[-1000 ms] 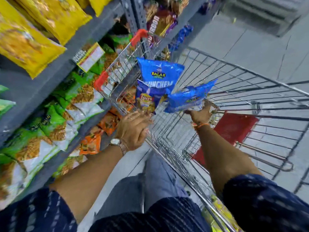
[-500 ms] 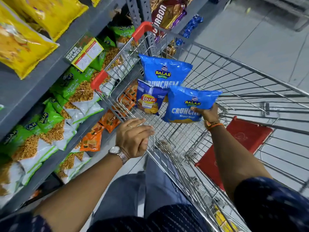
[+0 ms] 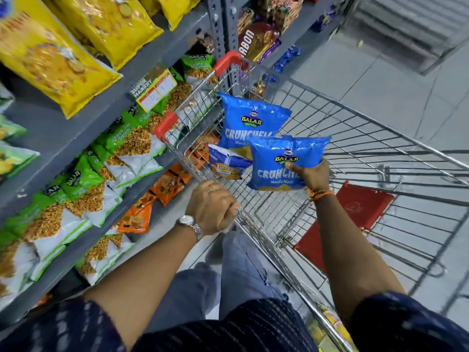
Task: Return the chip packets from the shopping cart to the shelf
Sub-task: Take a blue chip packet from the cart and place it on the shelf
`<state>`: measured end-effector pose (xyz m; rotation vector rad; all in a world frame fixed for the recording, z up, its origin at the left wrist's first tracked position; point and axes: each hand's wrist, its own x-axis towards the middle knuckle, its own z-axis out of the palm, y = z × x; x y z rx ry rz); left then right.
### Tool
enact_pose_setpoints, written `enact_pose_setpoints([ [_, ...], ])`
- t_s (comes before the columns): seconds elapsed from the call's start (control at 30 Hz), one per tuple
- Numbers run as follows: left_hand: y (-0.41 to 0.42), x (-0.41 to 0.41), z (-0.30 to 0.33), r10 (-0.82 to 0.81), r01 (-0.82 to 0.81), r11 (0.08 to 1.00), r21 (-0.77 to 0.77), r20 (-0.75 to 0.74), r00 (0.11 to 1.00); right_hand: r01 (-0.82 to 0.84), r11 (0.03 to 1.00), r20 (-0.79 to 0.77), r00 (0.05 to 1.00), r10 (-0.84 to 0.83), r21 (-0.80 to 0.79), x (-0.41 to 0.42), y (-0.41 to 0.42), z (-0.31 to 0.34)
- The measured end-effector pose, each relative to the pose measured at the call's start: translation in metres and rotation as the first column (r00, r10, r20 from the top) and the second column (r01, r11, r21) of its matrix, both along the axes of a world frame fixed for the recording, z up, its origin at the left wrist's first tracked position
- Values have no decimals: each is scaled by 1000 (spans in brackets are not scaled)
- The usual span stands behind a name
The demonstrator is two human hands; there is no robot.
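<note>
A glossy blue Balaji Crunchex chip packet was gripped at its right edge by the right hand, the grip closed around it with the thumb across the printed front. The packet was held upright above the silver wire shopping cart, clear of the cart's mesh floor. A second blue Balaji Crunchex packet was seen standing just behind it, leaned against the cart's far corner, and was partly overlapped by the held one. A smaller blue Lay's packet was seen tilted low in the same corner, beside the held packet's left edge. A red folded seat flap was seen against the cart's right side.

The left hand was curled into a loose fist at the near rim of the cart; whether the rim was actually gripped could not be told. A silver wristwatch was worn on that wrist, and an orange thread band on the right one.

A grey metal shelf was seen to the left of the cart, stocked with yellow snack bags on the upper tier, green-and-white snack bags on the tier below, and small orange packets lower down near the cart's red corner guard.
</note>
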<state>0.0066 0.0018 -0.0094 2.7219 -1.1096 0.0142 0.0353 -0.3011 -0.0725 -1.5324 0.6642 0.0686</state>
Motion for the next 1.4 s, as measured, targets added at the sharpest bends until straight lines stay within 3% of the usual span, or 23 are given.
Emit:
enact_pose_setpoints([
  [0.07, 2, -3, 9, 23, -22, 999, 41, -26, 999, 11, 1000, 47, 999, -10, -19, 2, 3, 30],
  [0.2, 14, 6, 58, 208, -207, 970, -130, -5, 978, 4, 1000, 165, 986, 0, -23, 18, 16, 108],
  [0.33, 36, 26, 140, 367, -303, 891, -339, 143, 919, -85, 996, 281, 957, 74, 30, 41, 44, 202],
  [0.43, 70, 34, 203, 415, -296, 883, -365, 312, 855, -167, 986, 404, 904, 143, 24, 60, 70, 276],
  [0.67, 163, 20, 334, 581, -403, 814, -419, 617, 531, -372, 928, 704, 665, 248, 24, 86, 152, 450],
  [0.87, 246, 1, 379, 683, -550, 688, -474, 678, 271, -546, 837, 823, 489, 287, 32, 116, 236, 560],
  [1.13, 286, 33, 381, 738, -658, 606, -448, 626, 254, -666, 745, 800, 468, 375, 41, 188, 329, 618],
  [1.27, 284, 44, 380, 724, -658, 590, -467, 667, 175, -607, 794, 745, 524, 412, -12, 210, 347, 629],
  [1.4, 285, 49, 375, 731, -649, 564, -511, 675, 104, -602, 794, 728, 508, 461, -83, 232, 355, 629],
])
